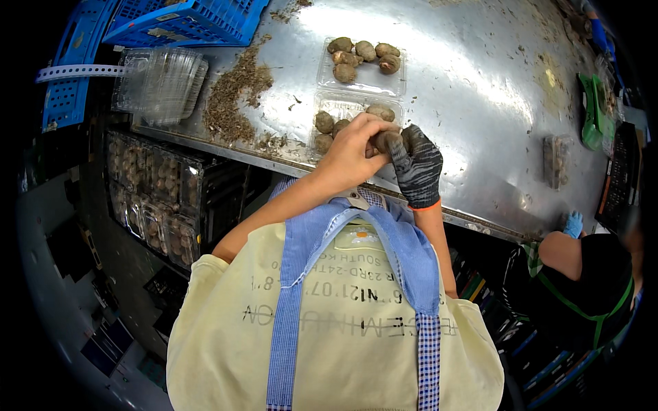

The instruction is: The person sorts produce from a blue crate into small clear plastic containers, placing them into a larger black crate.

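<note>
My bare left hand [351,152] is closed on a small brown taro [385,142] at the table's near edge. My right hand [419,170], in a grey and black knit glove with an orange cuff, meets it there, its fingers closed against the same taro. Just beyond, an open clear plastic clamshell box [349,104] holds several taros, partly hidden by my left hand. Farther back lies a second open clamshell [391,83] with several taros [365,51] in it.
A stack of clear clamshells [161,85] stands left, near a blue crate [188,24]. Loose dirt [236,96] covers part of the metal table [480,116]. Filled boxes [154,178] stand in a rack below left. A filled clamshell [556,161] and a co-worker [582,288] are at right.
</note>
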{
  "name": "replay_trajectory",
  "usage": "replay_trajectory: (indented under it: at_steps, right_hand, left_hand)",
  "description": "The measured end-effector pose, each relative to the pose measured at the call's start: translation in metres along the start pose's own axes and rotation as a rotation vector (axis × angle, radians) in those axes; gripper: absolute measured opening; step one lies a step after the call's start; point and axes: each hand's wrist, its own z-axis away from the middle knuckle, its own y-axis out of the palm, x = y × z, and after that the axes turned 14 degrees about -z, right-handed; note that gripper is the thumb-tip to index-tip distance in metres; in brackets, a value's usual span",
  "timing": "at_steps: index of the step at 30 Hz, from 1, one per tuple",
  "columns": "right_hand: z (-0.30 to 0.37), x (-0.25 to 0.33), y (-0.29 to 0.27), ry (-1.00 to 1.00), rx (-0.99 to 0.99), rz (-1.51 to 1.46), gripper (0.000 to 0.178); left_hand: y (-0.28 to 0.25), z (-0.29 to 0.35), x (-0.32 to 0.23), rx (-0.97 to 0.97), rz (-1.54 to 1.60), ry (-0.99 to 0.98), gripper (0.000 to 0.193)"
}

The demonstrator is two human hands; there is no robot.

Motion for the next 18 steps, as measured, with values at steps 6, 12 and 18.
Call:
replay_trajectory:
  at_steps: [6, 12, 18]
  right_hand:
    - [0.003, -0.010, -0.010, -0.113, 0.105, 0.349, 0.015]
    - [0.015, -0.036, -0.013, 0.326, -0.187, -0.387, 0.029]
    - [0.011, -0.044, -0.030, 0.253, -0.169, -0.343, 0.035]
  left_hand:
    - [0.002, 0.000, 0.002, 0.030, -0.173, 0.065, 0.042]
    - [-0.004, -0.039, 0.021, -0.125, -0.352, 0.105, 0.040]
    - [-0.008, -0.074, 0.053, -0.299, -0.696, 0.152, 0.036]
